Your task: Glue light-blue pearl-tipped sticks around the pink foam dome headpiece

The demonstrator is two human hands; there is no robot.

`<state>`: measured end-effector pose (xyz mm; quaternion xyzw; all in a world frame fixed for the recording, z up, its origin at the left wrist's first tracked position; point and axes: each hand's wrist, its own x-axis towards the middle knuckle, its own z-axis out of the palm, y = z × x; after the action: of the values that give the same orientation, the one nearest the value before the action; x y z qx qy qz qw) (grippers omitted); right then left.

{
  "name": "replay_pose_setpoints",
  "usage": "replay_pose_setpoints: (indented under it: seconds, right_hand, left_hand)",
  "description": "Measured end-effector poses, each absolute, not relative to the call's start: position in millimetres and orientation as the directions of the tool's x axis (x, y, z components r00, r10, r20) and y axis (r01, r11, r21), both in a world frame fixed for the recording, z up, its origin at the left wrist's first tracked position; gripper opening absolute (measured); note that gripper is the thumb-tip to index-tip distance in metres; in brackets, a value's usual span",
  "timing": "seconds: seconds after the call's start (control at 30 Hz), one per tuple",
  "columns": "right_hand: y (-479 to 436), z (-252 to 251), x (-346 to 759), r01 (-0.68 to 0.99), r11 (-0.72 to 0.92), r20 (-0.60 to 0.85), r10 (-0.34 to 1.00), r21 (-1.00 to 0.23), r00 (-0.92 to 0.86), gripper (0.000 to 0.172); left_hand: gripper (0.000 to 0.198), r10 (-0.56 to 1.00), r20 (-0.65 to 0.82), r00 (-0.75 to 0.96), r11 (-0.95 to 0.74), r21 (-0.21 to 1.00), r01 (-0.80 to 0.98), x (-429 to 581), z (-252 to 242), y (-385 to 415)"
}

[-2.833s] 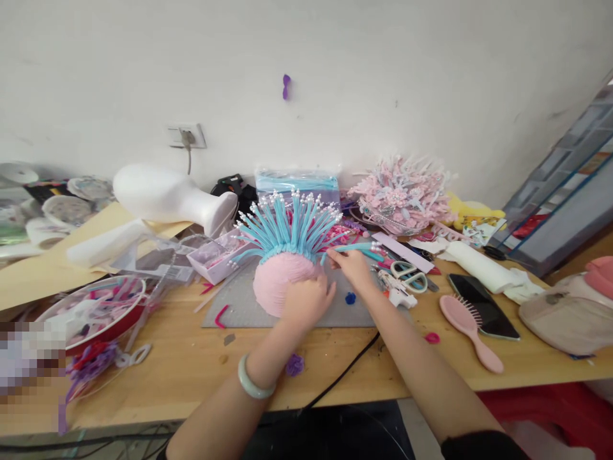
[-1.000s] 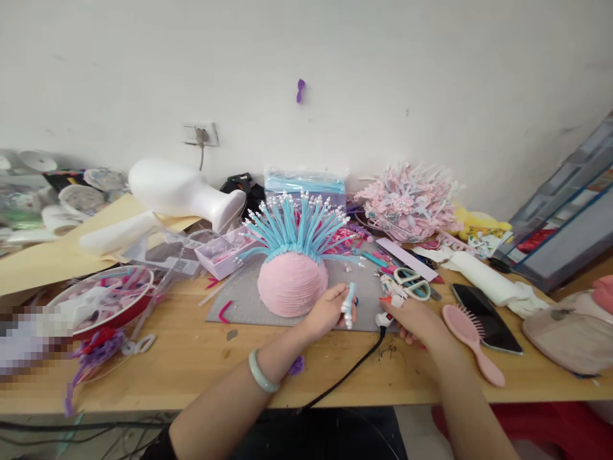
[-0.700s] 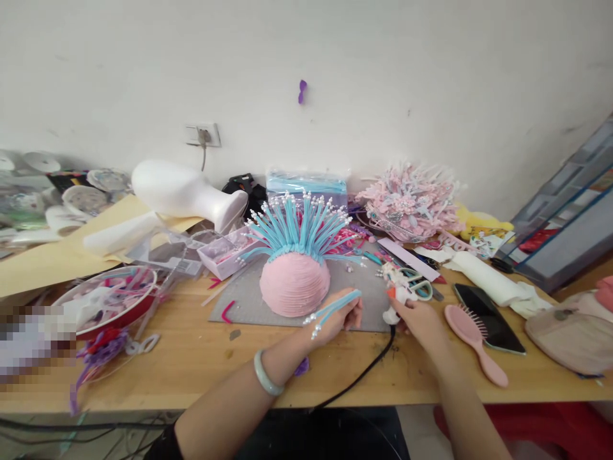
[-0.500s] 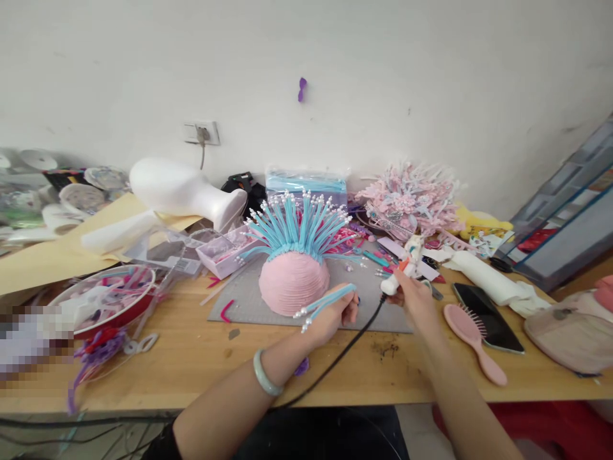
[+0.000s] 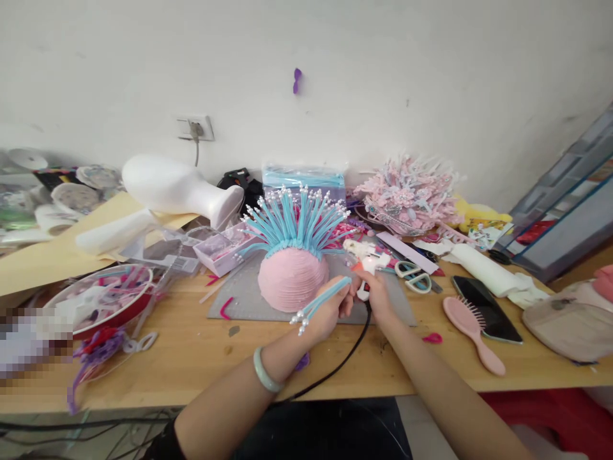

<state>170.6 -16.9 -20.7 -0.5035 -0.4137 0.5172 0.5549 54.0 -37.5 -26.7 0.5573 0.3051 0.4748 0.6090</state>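
A wooden bench [image 5: 205, 364] carries a grey mat [image 5: 244, 303], and on it sits a pink dome [image 5: 287, 281] crested with a fan of blue stems [image 5: 299, 220]. Just right of the dome, the right hand [image 5: 378, 297] has its fingers wrapped around a white tool, apparently a glue gun [image 5: 374, 260], its cord [image 5: 347, 361] trailing down. Beside it, the left hand [image 5: 328, 314] pinches loose blue strands [image 5: 324, 295], lying back over that hand toward the wrist. Good handling probably means a steady pinch, skin clear of the hot tip, and pearl tips [image 5: 301, 321] kept glue-free.
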Motion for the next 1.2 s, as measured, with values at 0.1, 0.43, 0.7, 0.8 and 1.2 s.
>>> replay_pose_setpoints:
  seconds: [0.1, 0.43, 0.7, 0.8, 1.2]
  right_hand:
    - [-18.7, -21.7, 165.8, -0.088, -0.052, -0.060, 0.995, -0.995, 0.084, 0.026]
    - [-18.6, -25.7, 161.6, 0.076, 0.090, 0.099, 0.989, -0.993, 0.112, 0.025]
    - [-11.5, -36.0, 162.0, 0.107, 0.106, 0.116, 0.989, -0.989, 0.090, 0.028]
    - [-10.8, -36.8, 162.0, 0.099, 0.108, 0.115, 0.991, -0.989, 0.068, 0.027]
    - [-11.0, -34.0, 160.0, 0.086, 0.102, 0.109, 0.991, -0.991, 0.076, 0.025]
  left_hand:
    - [0.035, 0.926, 0.126, 0.357, -0.059, 0.979, -0.193, 54.4, -23.0, -38.3]
    - [0.029, 0.926, 0.147, 0.348, -0.098, 0.983, -0.154, 54.0, -18.1, -41.8]
    - [0.030, 0.934, 0.083, 0.349, -0.041, 0.991, -0.125, 54.3, -17.2, -40.4]
    - [0.029, 0.932, 0.066, 0.357, -0.022, 0.992, -0.127, 55.1, -20.2, -39.1]
    - [0.032, 0.932, 0.094, 0.350, -0.028, 0.982, -0.188, 55.7, -22.0, -38.8]
